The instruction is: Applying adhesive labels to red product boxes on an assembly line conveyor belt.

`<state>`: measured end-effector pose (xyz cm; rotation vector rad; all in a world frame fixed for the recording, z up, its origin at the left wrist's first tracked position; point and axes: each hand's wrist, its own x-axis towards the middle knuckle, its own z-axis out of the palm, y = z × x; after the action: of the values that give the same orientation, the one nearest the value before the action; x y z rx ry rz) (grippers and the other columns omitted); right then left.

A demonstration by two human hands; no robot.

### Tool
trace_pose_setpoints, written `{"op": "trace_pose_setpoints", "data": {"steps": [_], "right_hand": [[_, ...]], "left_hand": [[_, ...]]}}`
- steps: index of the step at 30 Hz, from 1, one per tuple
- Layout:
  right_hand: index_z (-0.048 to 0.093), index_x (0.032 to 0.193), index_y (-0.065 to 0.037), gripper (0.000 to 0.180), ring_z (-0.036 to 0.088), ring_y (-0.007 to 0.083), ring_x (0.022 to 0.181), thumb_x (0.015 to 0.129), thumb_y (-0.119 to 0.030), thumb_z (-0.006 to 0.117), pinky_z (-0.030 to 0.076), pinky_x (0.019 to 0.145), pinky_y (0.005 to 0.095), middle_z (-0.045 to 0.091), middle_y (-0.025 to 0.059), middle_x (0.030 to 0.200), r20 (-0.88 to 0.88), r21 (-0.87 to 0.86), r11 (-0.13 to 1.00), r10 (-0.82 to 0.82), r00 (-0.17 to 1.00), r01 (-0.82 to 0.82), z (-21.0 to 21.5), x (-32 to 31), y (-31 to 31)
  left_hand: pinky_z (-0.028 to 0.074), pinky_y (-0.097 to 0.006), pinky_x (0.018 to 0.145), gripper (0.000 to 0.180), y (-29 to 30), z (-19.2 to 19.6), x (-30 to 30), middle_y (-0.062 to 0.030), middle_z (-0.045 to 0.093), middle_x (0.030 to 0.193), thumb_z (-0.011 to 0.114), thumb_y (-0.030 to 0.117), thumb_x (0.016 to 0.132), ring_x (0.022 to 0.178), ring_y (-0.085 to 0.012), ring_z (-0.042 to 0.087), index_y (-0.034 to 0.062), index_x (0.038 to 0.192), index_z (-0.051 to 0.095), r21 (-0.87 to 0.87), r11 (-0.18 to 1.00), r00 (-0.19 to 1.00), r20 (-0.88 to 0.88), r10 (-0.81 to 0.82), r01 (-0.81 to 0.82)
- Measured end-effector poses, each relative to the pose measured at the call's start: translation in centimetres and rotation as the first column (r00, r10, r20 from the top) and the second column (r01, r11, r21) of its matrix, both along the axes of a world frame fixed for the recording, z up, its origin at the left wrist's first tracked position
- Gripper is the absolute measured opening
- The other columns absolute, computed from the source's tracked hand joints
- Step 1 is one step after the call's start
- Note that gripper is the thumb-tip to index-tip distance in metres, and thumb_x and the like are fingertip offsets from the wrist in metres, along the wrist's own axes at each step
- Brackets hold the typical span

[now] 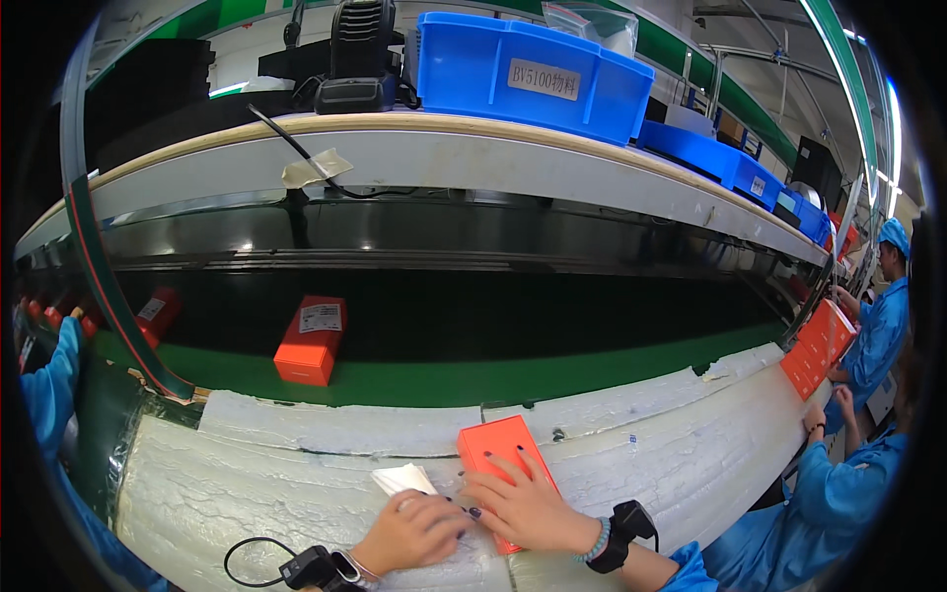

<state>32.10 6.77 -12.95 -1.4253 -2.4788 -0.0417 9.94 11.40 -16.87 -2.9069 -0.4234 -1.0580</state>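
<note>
From where I stand, the person's left hand (419, 533) is curled over a crumpled white cloth (401, 480), which pokes out beyond the knuckles; the fingers look closed on it, though their tips are partly hidden. The right hand (528, 508) lies open across an orange box (493, 441), fingers spread on its top face, not wrapped around it. That box sits at the near middle of the bench (266, 483), whose pale covering is wrinkled, and it lies just to the right of the cloth. The two hands are very close together. A beaded bracelet (597, 543) and a black strapped device (629, 528) circle the right wrist.

Past the bench's far edge runs a green belt (562, 370). Another orange box (313, 340), with a white label, rests on it, left of centre, and a labelled box (158, 314) lies farther left. Above the belt, a shelf (434, 153) carries a large blue bin (523, 69). Over at the right, a co-worker in blue (888, 321) stands near a cluster of orange boxes (819, 347).
</note>
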Motion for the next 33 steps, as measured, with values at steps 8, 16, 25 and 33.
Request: {"op": "trace_pose_setpoints", "data": {"steps": [8,16,25,33], "right_hand": [[0.044,0.136,-0.012,0.06,0.032,0.0354,0.136,0.083,-0.03,0.065,0.014,0.113,0.0546,0.044,0.012,0.14,-0.441,-0.245,0.967,-0.182,0.879,0.077,1.7,6.1,-2.2],[0.053,0.128,-0.008,0.04,0.041,0.0321,0.128,0.089,-0.015,0.054,0.027,0.111,0.0468,0.049,0.0104,0.135,-0.472,-0.07,0.987,-0.162,0.866,0.146,1.8,9.0,-3.0],[0.062,0.11,-0.012,0.034,0.039,0.0359,0.129,0.08,-0.028,0.063,0.023,0.11,0.0572,0.053,0.0098,0.127,-0.071,-0.008,0.998,-0.07,0.995,0.07,-0.5,6.3,-1.6],[0.066,0.101,-0.012,0.029,0.046,0.0347,0.121,0.071,-0.013,0.064,0.026,0.104,0.0645,0.056,0.012,0.114,0.281,0.259,0.705,-0.709,0.647,0.66,-1.9,22.9,-3.1]], "left_hand": [[0.04,-0.036,0.084,0.029,1.0,0.2,-0.5,0.0019,0.061,0.095,0.069,0.012,0.07,0.092,-0.0179,0.056,0.0164,0.098,0.063,-0.157,0.972,0.975,0.11,0.192,-0.173],[0.036,-0.043,0.089,0.031,2.0,0.2,-0.4,-0.0052,0.058,0.102,0.067,0.012,0.072,0.1,-0.0251,0.053,0.0125,0.102,0.061,-0.256,0.923,0.948,0.058,0.313,-0.289],[0.036,-0.042,0.089,0.032,1.9,-0.1,-0.8,-0.0092,0.057,0.105,0.067,0.013,0.074,0.1,-0.0298,0.051,0.0088,0.104,0.058,-0.304,0.897,0.933,0.063,0.355,-0.321],[0.036,-0.041,0.09,0.034,2.0,-0.6,-0.6,-0.0054,0.058,0.107,0.067,0.022,0.078,0.102,-0.0235,0.053,0.0106,0.108,0.059,-0.26,0.909,0.938,0.034,0.346,-0.326]]}}
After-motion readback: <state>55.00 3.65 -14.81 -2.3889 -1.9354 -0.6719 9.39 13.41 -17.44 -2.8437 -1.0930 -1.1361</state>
